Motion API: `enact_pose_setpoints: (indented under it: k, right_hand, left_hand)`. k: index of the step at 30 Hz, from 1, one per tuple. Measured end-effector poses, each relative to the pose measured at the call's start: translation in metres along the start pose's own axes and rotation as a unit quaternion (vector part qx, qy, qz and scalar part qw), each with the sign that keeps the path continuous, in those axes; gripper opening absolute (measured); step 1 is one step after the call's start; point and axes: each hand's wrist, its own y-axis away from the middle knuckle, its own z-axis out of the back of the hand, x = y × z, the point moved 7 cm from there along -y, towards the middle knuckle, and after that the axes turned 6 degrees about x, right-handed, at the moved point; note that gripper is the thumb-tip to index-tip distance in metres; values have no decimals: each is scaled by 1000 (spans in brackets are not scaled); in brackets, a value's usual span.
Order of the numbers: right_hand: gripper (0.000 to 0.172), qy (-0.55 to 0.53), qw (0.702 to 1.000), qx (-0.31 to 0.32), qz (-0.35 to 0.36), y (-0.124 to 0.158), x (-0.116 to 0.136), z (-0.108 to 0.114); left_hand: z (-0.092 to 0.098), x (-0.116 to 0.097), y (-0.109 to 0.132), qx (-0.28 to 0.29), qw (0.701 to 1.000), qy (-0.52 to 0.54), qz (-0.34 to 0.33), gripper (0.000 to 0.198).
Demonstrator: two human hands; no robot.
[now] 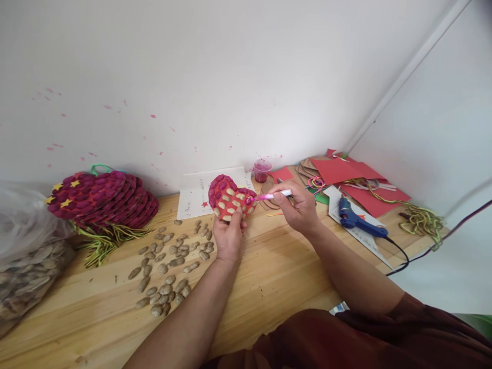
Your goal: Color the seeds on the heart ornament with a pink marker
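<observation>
My left hand [229, 237] grips the lower edge of a red heart-shaped piece [231, 199] covered with peanut shells, thumb on its front. Shells along its upper rim are magenta, while those in the middle are still bare tan. In my right hand [299, 207] is a paintbrush [282, 194] with a white handle, closed between thumb and fingers. Its magenta-stained tip touches the shells at the heart's right side. Behind the hands, a clear plastic cup [262, 171] of magenta paint stands by the wall.
Loose peanuts [177, 261] lie scattered left of my arm. A stack of magenta hearts [111, 200] and a bag of shells [31, 277] stand at far left. Rightward are a blue glue gun [357, 221] with its cord, red sheets [369, 179], tangled yarn [421, 220] and a written paper [192, 197].
</observation>
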Motion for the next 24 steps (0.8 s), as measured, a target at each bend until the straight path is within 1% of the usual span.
enact_pose_setpoints:
  k: [3,8,13,17,21,24]
  right_hand:
    - [20,-3,1000,15,5,0,1,-3]
    - [21,-4,1000,-12,-10,0,-2,1]
    - [22,-10,1000,12,-8,0,-2,-4]
    - [20,-4,1000,-22,-12,1,-4,1]
    - [18,11,1000,-4,18,1,3,-1]
    - [18,23,999,8,31,0,8,-3]
  left_hand:
    - [-1,-2,1,1,1000,7,3,47]
    - [1,0,0,0,1000,-6,5,48]
    - [1,3,-2,8,1000,-13,-3,50]
    - [1,2,-2,15,999,-25,-19,52]
    - [2,-1,-1,17,996,-59,-65,44]
    - [3,-2,1,15,994,-77,-74,36]
